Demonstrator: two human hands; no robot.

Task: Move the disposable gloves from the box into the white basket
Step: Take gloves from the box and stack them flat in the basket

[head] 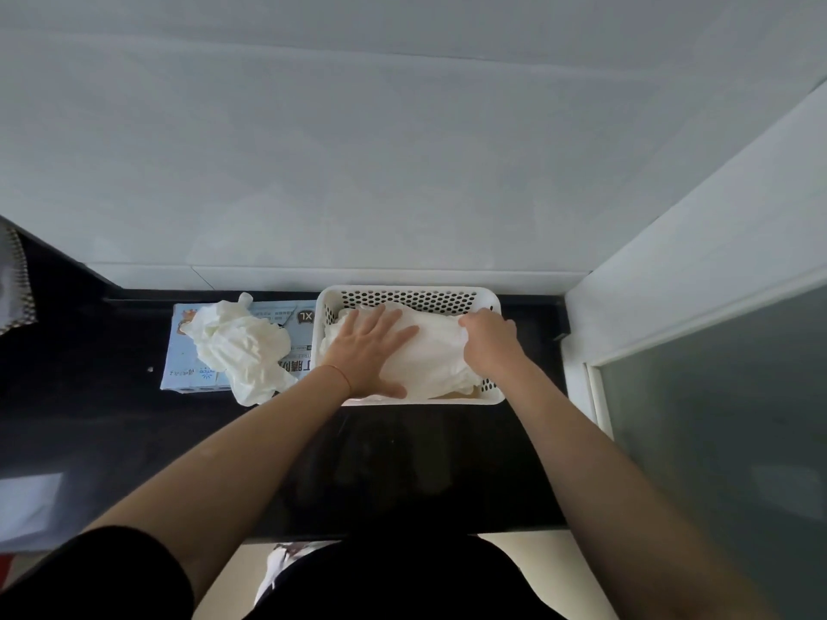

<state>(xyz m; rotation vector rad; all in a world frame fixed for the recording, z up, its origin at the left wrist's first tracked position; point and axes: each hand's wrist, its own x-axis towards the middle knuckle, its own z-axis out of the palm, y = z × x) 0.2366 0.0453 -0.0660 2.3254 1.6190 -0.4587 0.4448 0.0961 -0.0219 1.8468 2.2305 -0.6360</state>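
**Gloves in basket, both hands on the pile; further gloves on the box**

A heap of white disposable gloves fills the white basket, rising to about the level of its perforated walls. Your left hand lies flat on the left part of this heap, fingers straight and spread, palm down, pressing on the gloves. A thin red band circles that wrist. Your right hand sits at the right end of the heap with its fingers curled downward onto the gloves' edge, near the basket's right wall; the fingertips are hidden, so you appear to grip the gloves there, though the exact hold cannot be confirmed.

The basket stands on the dark worktop, its back against the white wall. Touching the basket's left side lies the light blue glove box, flat, marked XL. A second bunch of crumpled white gloves rests on top of the box and spills over its front edge toward you.

Right of the worktop stands a frosted glass panel in a white frame. At the far left edge a piece of grey cloth hangs.
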